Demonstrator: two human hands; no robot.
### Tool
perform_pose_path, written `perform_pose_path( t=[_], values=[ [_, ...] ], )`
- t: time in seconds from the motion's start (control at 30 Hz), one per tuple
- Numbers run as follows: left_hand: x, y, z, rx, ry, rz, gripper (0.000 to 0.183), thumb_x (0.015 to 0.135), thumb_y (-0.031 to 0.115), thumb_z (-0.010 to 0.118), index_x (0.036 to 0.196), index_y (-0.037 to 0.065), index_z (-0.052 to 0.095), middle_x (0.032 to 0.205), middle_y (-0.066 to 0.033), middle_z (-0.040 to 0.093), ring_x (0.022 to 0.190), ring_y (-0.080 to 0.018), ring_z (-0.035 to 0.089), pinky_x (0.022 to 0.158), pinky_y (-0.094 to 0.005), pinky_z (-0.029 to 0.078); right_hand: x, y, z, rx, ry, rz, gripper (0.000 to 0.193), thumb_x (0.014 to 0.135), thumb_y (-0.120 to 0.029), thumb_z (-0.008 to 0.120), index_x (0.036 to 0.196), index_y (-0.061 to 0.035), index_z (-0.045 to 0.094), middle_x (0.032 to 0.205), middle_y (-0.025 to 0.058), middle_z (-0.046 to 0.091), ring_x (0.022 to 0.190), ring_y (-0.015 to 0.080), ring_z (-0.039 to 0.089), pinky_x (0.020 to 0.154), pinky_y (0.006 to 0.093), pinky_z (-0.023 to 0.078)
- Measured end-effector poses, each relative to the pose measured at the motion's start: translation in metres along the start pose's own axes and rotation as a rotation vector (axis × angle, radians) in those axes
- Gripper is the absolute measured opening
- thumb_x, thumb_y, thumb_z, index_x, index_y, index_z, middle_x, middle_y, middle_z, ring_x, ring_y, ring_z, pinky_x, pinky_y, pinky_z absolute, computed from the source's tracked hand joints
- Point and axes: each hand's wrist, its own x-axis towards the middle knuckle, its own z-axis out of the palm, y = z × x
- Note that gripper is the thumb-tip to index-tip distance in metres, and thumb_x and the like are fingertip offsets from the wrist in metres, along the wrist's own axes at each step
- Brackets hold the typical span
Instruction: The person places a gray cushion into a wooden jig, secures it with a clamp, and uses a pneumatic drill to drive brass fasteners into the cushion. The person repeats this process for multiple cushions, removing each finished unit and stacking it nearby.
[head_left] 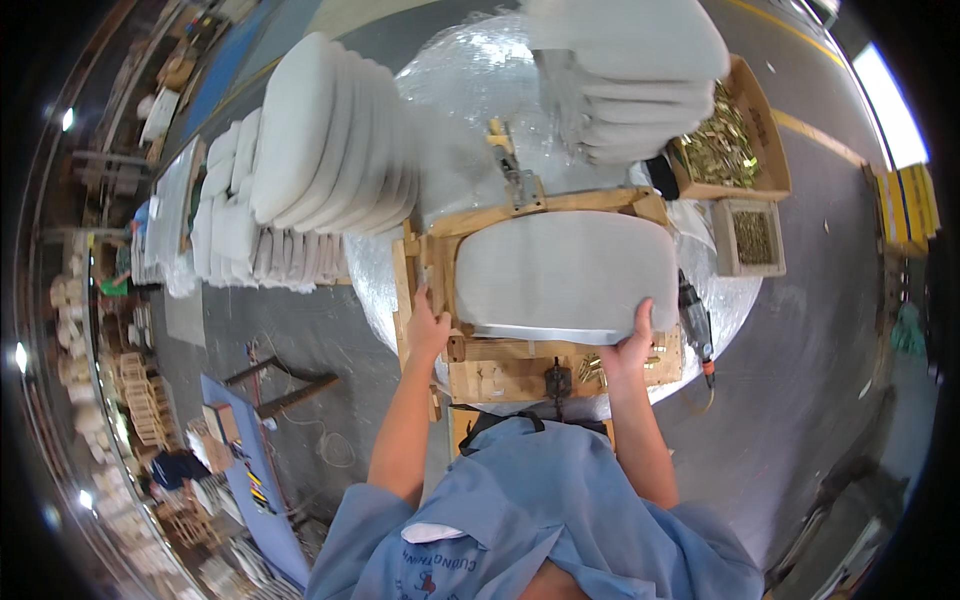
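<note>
A pale grey padded seat panel lies inside a wooden jig in front of me. My right hand grips its near right corner, thumb on top and the other fingers hidden beneath. At the jig's left side, my left hand is closed on an upright wooden bar, one finger stretched along it. A toggle clamp with a yellow handle is fixed to the jig's far side. On the near ledge sit a black clamp and several brass-coloured metal pieces.
Padded panels are piled in a left stack and a far stack. A carton of brass-coloured parts and a box of screws stand right. A power screwdriver lies beside the jig. Plastic wrap covers the round work surface.
</note>
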Motion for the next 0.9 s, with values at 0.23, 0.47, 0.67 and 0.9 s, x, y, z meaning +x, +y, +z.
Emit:
perform_pose_path(
  t=[0.23,0.47,0.67,0.9],
  values=[
    [-0.029,0.05,0.024,0.115,0.241,-0.024,0.08,0.098,0.018,0.065,0.166,-0.003,0.029,0.167,-0.0323,0.035,0.154,-0.0481,0.037,0.126,-0.0548,0.034,0.011,-0.009,-0.016,-0.399,0.164,0.187,0.076,0.099,-0.053,0.076,0.154,-0.0074,0.05,0.151,0.0095,0.061,0.131,0.0266,0.065,0.111,0.0486,0.053],
    [-0.051,0.158,0.079,0.05,0.314,0.409,0.078,0.103,0.031,0.067,0.164,-0.004,0.033,0.166,-0.038,0.032,0.154,-0.054,0.034,0.127,-0.0627,0.026,-0.003,-0.097,-0.003,-1.512,0.217,-0.307,0.039,0.099,-0.042,0.072,0.105,-0.0034,0.074,0.084,0.01,0.078,0.079,0.0299,0.077,0.075,0.0416,0.059],
    [-0.021,0.277,0.137,0.007,0.149,0.622,0.073,0.108,0.043,0.058,0.166,0.004,0.037,0.172,-0.0296,0.032,0.161,-0.0501,0.023,0.128,-0.0676,0.017,0.119,-0.107,0.005,-1.896,0.424,-0.923,0.043,0.104,-0.051,0.064,0.108,-0.0086,0.07,0.081,0.0119,0.077,0.078,0.0414,0.074,0.073,0.0473,0.06],
    [0.01,0.297,0.18,0.449,0.184,0.556,0.062,0.11,0.057,0.046,0.168,0.037,0.04,0.179,-0.0164,0.025,0.165,-0.0459,0.015,0.121,-0.0829,0.006,0.15,-0.115,0.004,-2.066,0.029,-0.656,0.043,0.112,-0.047,0.05,0.109,-0.0057,0.064,0.085,0.0198,0.077,0.079,0.0429,0.076,0.069,0.0541,0.06]
  ],
)
